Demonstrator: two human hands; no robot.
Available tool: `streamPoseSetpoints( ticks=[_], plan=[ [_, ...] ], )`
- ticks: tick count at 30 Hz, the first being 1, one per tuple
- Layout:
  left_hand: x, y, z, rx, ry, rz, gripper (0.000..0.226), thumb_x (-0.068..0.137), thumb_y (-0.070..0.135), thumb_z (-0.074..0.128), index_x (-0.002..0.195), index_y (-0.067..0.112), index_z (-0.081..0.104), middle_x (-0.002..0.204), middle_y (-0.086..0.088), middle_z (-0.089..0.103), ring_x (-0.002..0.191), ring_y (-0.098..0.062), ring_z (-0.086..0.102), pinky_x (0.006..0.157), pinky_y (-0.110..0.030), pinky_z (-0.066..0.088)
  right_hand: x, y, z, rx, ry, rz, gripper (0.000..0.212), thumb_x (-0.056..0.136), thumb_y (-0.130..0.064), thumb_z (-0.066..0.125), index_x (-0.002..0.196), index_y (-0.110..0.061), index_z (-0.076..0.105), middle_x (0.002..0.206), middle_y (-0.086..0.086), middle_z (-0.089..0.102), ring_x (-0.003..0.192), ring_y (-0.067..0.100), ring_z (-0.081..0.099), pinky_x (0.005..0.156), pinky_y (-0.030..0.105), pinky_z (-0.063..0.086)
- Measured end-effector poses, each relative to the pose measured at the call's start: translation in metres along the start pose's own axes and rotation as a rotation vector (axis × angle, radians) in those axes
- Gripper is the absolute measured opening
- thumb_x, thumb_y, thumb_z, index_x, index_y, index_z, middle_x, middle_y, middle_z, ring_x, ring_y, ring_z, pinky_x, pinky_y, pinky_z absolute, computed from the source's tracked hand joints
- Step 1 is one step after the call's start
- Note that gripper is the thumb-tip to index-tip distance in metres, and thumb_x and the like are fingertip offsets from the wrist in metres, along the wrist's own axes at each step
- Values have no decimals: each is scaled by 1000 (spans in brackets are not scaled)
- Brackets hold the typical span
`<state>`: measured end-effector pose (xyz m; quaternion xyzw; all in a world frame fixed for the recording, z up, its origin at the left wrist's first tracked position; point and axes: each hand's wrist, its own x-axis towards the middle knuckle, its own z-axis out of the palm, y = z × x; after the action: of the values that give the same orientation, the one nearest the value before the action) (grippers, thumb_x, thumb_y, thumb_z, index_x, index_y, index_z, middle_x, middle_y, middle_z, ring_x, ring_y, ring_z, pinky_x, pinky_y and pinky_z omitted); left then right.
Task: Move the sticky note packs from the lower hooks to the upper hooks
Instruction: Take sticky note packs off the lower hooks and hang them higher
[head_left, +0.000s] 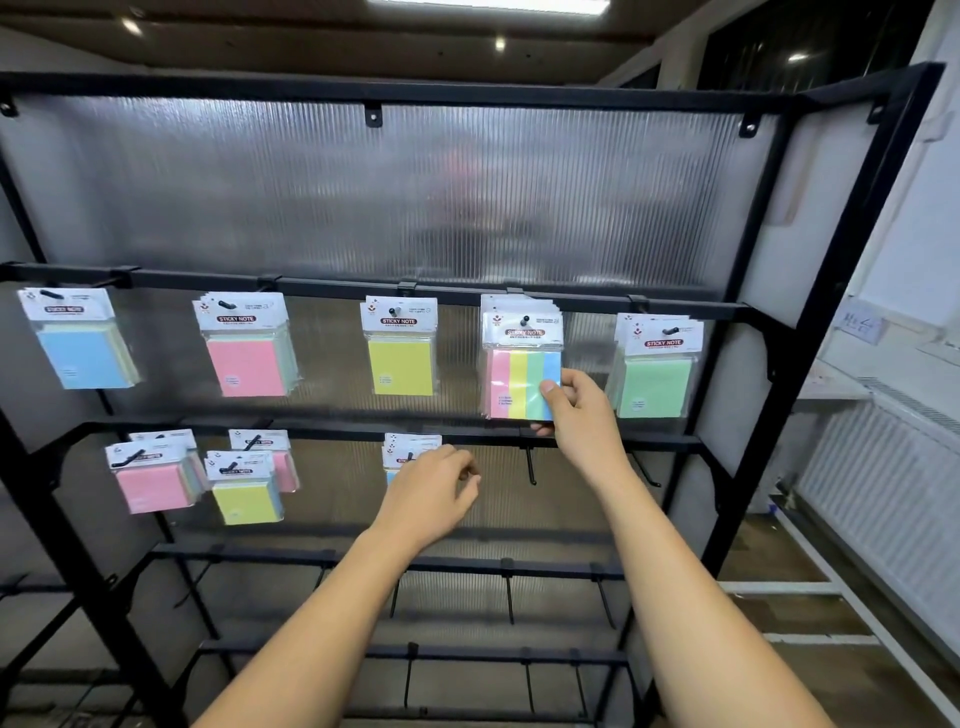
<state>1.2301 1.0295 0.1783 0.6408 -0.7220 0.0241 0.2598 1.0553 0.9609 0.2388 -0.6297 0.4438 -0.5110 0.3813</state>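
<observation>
Matt black metal rack (810, 322); ribbed translucent panel (363, 197)

Striped pack (522, 382) hangs on upper hook (525, 318) — pink pack (153, 486), yellow pack (244, 499) lower row.

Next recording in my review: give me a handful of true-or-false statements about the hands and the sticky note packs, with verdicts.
1. The right hand pinches the striped pack at its lower right corner. True.
2. Only three hooks on the upper rail carry packs. False: five do.
3. The lower hook beneath the striped pack is bare. True.
4. The green pack hangs on the lower rail. False: it hangs at the far right of the upper rail.
5. The left hand reaches for the upper rail. False: it is at the lower rail, in front of a half-hidden pack.
</observation>
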Motion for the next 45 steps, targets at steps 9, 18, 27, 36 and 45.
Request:
streamPoseSetpoints(
  ticks=[9, 18, 27, 36, 45],
  plan=[
    [-3, -5, 6, -10, 2, -11, 21, 96, 34, 48, 108, 24, 62, 106, 9, 61, 99, -12, 56, 81, -29, 47, 7, 6, 9, -89, 60, 27, 20, 102, -26, 47, 109, -9, 55, 94, 7, 68, 58, 15, 64, 63, 37, 55],
    [-23, -25, 19, 38, -27, -74, 20, 95, 34, 47, 103, 23, 61, 103, 9, 62, 94, -15, 58, 75, -31, 47, -10, 39, 26, -189, 34, 23, 19, 99, -28, 53, 96, -12, 61, 72, -2, 69, 63, 10, 61, 67, 30, 52],
    [-49, -67, 25, 131, -53, -185, 20, 94, 32, 48, 104, 22, 62, 101, 5, 63, 95, -21, 59, 76, -34, 44, -53, 90, 68, -498, -274, 108, 13, 95, -21, 58, 93, -15, 69, 78, -3, 68, 76, 9, 61, 70, 21, 44],
    [-50, -119, 28, 163, -103, -229, 20, 94, 33, 48, 101, 19, 62, 99, 1, 62, 94, -23, 60, 77, -36, 47, -45, 103, 117, -554, -307, 192, 15, 94, -29, 63, 93, -14, 66, 83, -2, 66, 79, 12, 59, 71, 24, 42],
    [-25, -164, 40, 114, -131, -200, 19, 94, 33, 49, 100, 21, 63, 98, 3, 62, 91, -20, 60, 76, -36, 49, -12, 118, 159, -561, -224, 303, 38, 84, -35, 74, 110, -10, 59, 107, 5, 64, 93, 19, 59, 76, 29, 45]
  ],
)
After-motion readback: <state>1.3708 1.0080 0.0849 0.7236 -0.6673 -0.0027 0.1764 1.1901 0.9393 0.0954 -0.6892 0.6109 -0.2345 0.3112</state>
